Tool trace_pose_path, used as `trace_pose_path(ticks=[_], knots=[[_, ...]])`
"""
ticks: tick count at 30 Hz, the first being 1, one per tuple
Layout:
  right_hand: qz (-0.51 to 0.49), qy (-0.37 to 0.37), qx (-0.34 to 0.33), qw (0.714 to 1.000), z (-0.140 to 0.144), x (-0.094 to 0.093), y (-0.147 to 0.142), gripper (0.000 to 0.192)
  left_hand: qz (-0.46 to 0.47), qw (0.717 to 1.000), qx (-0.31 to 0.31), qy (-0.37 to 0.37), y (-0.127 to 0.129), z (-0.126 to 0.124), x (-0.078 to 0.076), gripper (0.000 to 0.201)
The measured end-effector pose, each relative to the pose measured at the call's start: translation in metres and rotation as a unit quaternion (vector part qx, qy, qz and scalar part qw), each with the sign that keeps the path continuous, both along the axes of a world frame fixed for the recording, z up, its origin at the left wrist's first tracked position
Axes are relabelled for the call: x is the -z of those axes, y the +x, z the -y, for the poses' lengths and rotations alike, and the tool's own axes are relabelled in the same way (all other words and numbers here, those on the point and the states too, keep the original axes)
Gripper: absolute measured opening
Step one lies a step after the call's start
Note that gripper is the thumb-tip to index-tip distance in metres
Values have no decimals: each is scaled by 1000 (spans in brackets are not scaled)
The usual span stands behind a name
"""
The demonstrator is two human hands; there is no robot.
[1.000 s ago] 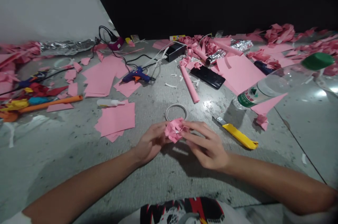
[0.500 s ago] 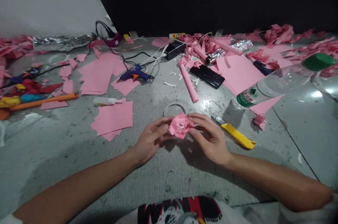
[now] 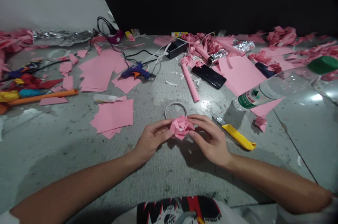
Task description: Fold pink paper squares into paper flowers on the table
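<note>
Held low over the grey speckled stone surface (image 3: 66, 153), between both hands: a small crumpled pink paper flower (image 3: 181, 126); left hand (image 3: 152, 140) pinching its left edge with closed fingers (image 3: 164, 133), right hand (image 3: 211, 138) gripping the right edge, fingers (image 3: 198, 121) curled over the top. Just behind the flower, flat on the surface: a thin white wire ring (image 3: 175, 108). Right of the right hand, near but apart: a yellow plastic utility knife (image 3: 237, 136), blade tip toward the ring. Farther right, lying on its side: a clear plastic bottle with a green cap (image 3: 280, 86) (contents impossible to judge, seemingly clear all through), resting partly on a pink paper sheet (image 3: 240, 72). Beyond the ring: a rolled pink paper tube (image 3: 190, 85); a black phone (image 3: 208, 76) beside it; an open black box (image 3: 176, 48) farther back, contents not discernible. Left of centre: a stack of square pink paper sheets (image 3: 113, 115); a small white glue bottle (image 3: 106, 98) lying just behind it; a blue hot glue gun (image 3: 135, 72) with its cord trailing back.
</note>
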State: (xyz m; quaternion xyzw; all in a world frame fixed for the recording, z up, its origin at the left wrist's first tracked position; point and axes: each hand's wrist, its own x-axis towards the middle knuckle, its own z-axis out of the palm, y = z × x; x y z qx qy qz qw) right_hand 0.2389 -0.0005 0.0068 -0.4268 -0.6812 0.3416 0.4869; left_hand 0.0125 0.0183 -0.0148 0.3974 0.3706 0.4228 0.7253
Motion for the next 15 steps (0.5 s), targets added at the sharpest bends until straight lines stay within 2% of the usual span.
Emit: trace_pose_path(ticks=[3,7,13,15], knots=[[-1,-11,-16,1000,1,0,1,39,-22,1000,-1,16,-1,0,0,33],[-8,-33,-13,999,1,2,2,38,-69,997,11,35,-1,2,-7,35],[-15,-20,22,999,-2,3,-2,13,-173,980,60,82,3,8,-18,39],[-9,-20,27,999,-3,2,-3,11,-193,973,73,103,3,10,-18,38]])
